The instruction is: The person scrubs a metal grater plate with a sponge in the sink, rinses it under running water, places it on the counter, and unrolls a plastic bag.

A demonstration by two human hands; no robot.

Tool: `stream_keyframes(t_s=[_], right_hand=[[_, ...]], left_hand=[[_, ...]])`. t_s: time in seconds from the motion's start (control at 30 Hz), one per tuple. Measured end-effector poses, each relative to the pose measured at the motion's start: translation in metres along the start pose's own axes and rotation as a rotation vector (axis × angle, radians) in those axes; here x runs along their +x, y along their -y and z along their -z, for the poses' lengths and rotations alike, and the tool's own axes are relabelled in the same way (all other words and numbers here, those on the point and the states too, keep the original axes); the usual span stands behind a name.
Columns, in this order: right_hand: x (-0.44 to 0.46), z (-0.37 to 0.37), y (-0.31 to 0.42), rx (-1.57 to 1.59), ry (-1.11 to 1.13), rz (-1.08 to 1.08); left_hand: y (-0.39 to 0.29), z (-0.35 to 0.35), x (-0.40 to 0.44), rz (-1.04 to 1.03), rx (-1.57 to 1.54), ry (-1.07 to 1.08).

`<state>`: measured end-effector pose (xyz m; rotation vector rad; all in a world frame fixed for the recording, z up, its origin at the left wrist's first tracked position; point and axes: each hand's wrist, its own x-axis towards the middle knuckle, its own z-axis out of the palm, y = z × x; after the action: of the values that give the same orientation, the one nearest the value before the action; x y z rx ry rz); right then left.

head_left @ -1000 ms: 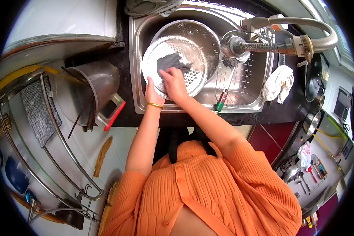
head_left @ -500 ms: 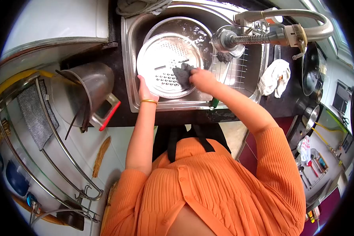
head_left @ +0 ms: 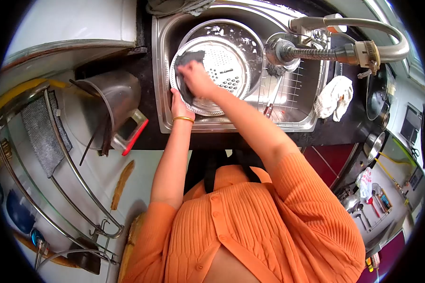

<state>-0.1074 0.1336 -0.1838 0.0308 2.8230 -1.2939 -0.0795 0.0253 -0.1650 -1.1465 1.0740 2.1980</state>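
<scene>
A round, shiny metal tray with holes and raised bumps is held tilted in the sink. My left hand grips its near-left rim, fingers partly hidden beneath. Closed round a dark grey cloth, my right hand presses it against the tray's left side; motion smears the fingers a little. Behind and under the tray lies a wider metal basin with wet, sudsy patches inside.
The faucet with its flexible spout hangs over the sink's right side. Beneath it are a wire rack, a knife and a dark scrubber. A white cloth lies right; a large steel pot stands left.
My right hand has swept the cloth from the tray's lower right to its left side. The left hand keeps its hold on the rim. The knife handle now shows.
</scene>
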Motion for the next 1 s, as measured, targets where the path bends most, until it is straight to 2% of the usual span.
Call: stream_keyframes(t_s=[0.07, 0.13, 0.17, 0.27, 0.33, 0.4, 0.47, 0.6, 0.63, 0.67, 0.73, 0.8, 0.87, 0.9, 0.93, 0.97, 1.0], right_hand=[[0.024, 0.025, -0.026, -0.024, 0.030, 0.022], [0.028, 0.049, -0.041, -0.186, -0.059, -0.113], [0.024, 0.061, -0.049, -0.229, -0.069, -0.199], [-0.012, 0.080, -0.076, -0.343, -0.112, -0.351], [-0.046, 0.083, -0.069, -0.392, -0.094, -0.440], [-0.077, 0.080, -0.042, -0.389, 0.017, -0.529], [-0.102, 0.067, -0.014, -0.326, 0.128, -0.478], [-0.088, 0.034, 0.032, 0.018, 0.132, -0.216], [-0.075, 0.026, 0.032, 0.046, 0.094, -0.156], [-0.057, 0.019, 0.028, 0.074, 0.055, -0.093], [-0.021, 0.006, 0.012, 0.076, -0.044, -0.016], [0.011, 0.013, -0.007, -0.018, -0.149, -0.009], [0.028, 0.027, -0.035, -0.110, -0.227, -0.119], [0.028, 0.035, -0.053, -0.191, -0.205, -0.220], [0.019, 0.046, -0.067, -0.244, -0.223, -0.230], [0.009, 0.063, -0.072, -0.302, -0.148, -0.322], [-0.009, 0.066, -0.083, -0.282, -0.267, -0.271]], left_hand=[[0.004, 0.009, 0.008, 0.010, -0.032, 0.027], [0.002, 0.001, 0.001, -0.035, -0.026, 0.038], [0.005, 0.009, 0.007, -0.034, -0.052, 0.120], [0.006, 0.007, 0.005, -0.074, -0.017, 0.057], [0.005, 0.005, 0.006, -0.060, -0.035, 0.079], [0.004, 0.005, 0.003, -0.049, -0.052, 0.093], [0.000, 0.003, 0.002, -0.028, -0.072, 0.100], [0.002, 0.008, 0.008, -0.030, -0.033, 0.092], [-0.004, -0.002, 0.000, -0.037, -0.037, 0.094], [-0.007, -0.013, -0.010, -0.065, 0.049, -0.029], [-0.004, -0.008, -0.006, -0.022, -0.068, 0.066], [-0.009, -0.023, -0.019, -0.081, 0.002, -0.043], [0.002, -0.002, -0.002, -0.064, -0.046, -0.021], [0.002, -0.001, -0.003, -0.078, -0.032, -0.010], [0.002, 0.001, -0.002, -0.077, -0.032, -0.009], [0.003, 0.003, 0.000, -0.070, -0.030, -0.017], [0.004, 0.003, 0.001, -0.061, -0.028, -0.021]])
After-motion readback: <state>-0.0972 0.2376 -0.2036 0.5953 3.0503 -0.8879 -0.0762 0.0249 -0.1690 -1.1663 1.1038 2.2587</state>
